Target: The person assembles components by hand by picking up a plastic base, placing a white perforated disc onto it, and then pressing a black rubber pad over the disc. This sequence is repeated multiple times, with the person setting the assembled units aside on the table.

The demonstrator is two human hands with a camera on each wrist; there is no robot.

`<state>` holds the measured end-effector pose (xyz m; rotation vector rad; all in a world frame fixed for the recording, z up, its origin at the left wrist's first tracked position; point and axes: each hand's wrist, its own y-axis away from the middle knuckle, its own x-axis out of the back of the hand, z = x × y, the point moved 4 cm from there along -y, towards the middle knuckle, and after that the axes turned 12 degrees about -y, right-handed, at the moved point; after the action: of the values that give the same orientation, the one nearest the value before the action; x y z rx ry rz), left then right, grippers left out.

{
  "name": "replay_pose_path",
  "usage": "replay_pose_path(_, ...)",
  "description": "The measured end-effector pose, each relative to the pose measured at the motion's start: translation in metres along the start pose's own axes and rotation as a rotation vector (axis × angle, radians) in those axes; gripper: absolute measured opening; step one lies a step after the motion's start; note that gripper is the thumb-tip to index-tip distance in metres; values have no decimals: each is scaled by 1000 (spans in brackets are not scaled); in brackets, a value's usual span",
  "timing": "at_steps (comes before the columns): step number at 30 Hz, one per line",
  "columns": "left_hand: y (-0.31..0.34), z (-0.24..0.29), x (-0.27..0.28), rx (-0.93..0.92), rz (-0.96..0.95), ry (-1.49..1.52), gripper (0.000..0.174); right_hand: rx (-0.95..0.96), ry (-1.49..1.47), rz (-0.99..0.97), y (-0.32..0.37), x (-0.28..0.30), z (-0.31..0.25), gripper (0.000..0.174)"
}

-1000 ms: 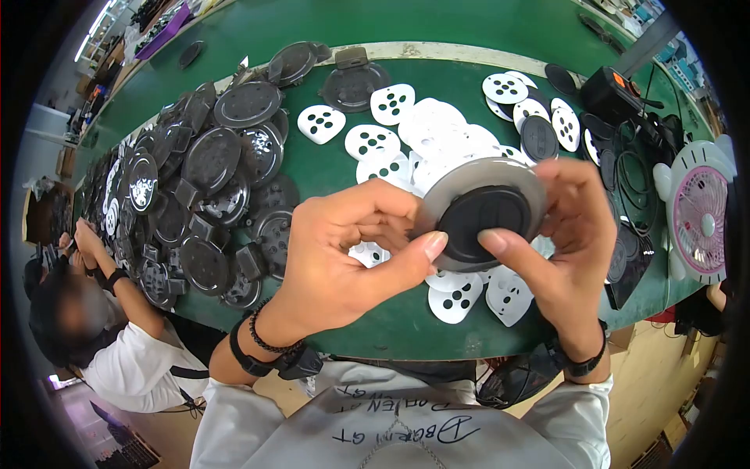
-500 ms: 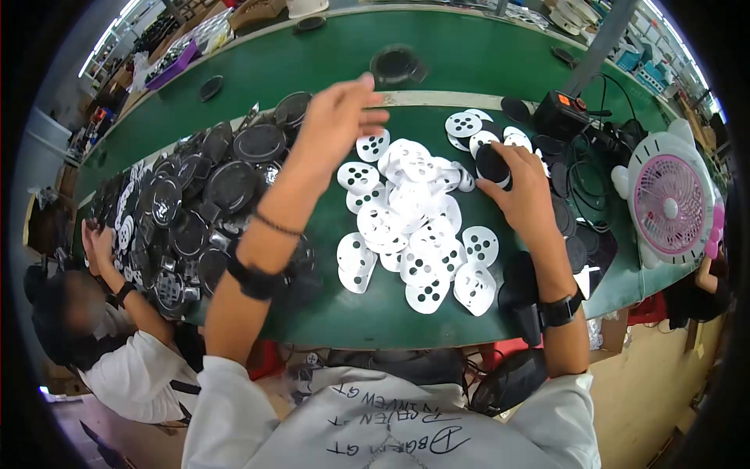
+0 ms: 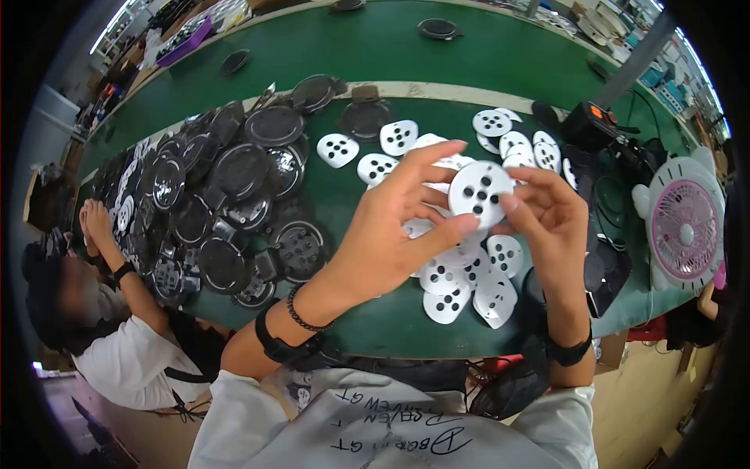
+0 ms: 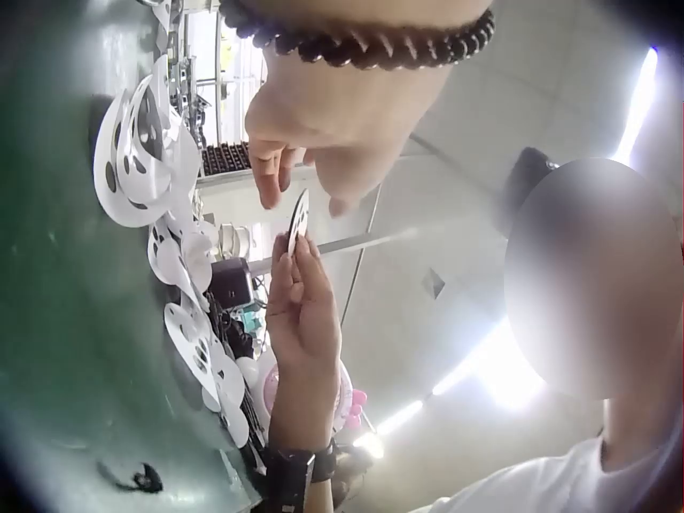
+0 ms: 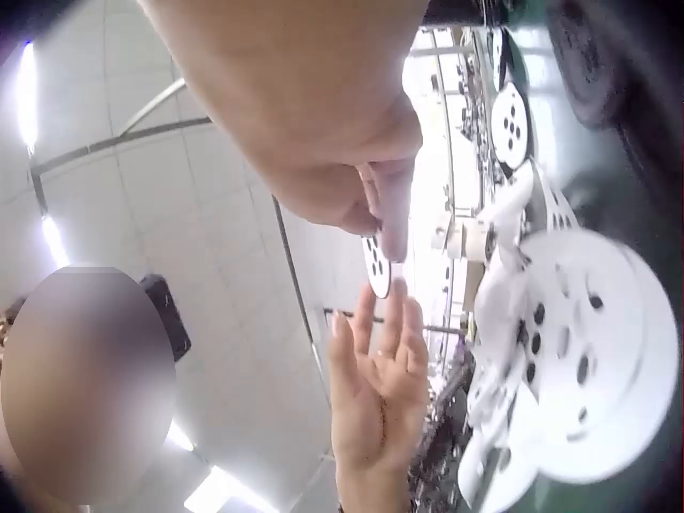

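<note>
Since the white round plastic disc with dark holes (image 3: 478, 190) is held in the air between both hands, clear of the green desk (image 3: 344, 199), grip geometry is what matters.

Far left: pile of black round plastic housings (image 3: 226, 180), untouched.

Left hand (image 3: 383, 234) lies lower-left of the disc. Its fingers (image 3: 433, 156) are straight and spread, with the index over the top-left rim and the thumb tip at the lower-left rim. It steadies the disc and isn't curled round it.

The disc is round, so it has no long axis. Its flat face is turned toward the head camera, and both wrist views show it edge-on.

Right hand (image 3: 556, 223) is on the disc's right, wrist bent, palm facing left. Thumb and fingertips pinch the right rim, so I'd judge this hand carries the part. Both hands are equally near, but the right has the firmer hold.

Below the hands: heap of white perforated plastic discs (image 3: 461, 289) on the desk.

Far right: pink-and-white desk fan (image 3: 687, 227), well apart.
</note>
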<state>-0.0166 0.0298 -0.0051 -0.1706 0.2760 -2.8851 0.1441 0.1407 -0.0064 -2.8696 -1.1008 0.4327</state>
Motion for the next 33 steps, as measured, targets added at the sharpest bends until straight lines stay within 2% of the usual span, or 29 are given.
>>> replay_pose_path(3, 2, -12, 7, 58, -57, 17, 54, -88, -85, -51, 8, -13, 8, 28)
replay_pose_path(5, 2, -14, 10, 62, -52, 74, 50, -144, -151, -91, 9, -12, 11, 25)
replay_pose_path(6, 4, -15, 9, 90, -24, 96, 39, -150, -148, -140, 9, -9, 11, 25)
replay_pose_path(7, 4, -14, 11, 94, -24, 103, 39, -157, -145, -137, 8, -6, 12, 25)
replay_pose_path(9, 4, -10, 11, 33, -169, -216, 29, -116, -97, -165, 7, -4, 11, 26)
replay_pose_path(10, 5, -8, 9, 27, -198, -283, 26, -123, -97, -158, 9, -3, 11, 26)
replay_pose_path(14, 6, -11, 6, -21, -176, -146, 29, -212, -172, -179, 10, -6, 9, 27)
replay_pose_path(16, 7, -6, 4, 133, -205, -22, 30, -248, -204, -164, 10, -5, 12, 27)
replay_pose_path(22, 6, -9, 3, 61, -186, 7, 30, -276, -244, -200, 9, -6, 15, 27)
replay_pose_path(33, 6, -9, 7, 96, -207, -33, 30, -285, -232, -195, 11, -10, 15, 27)
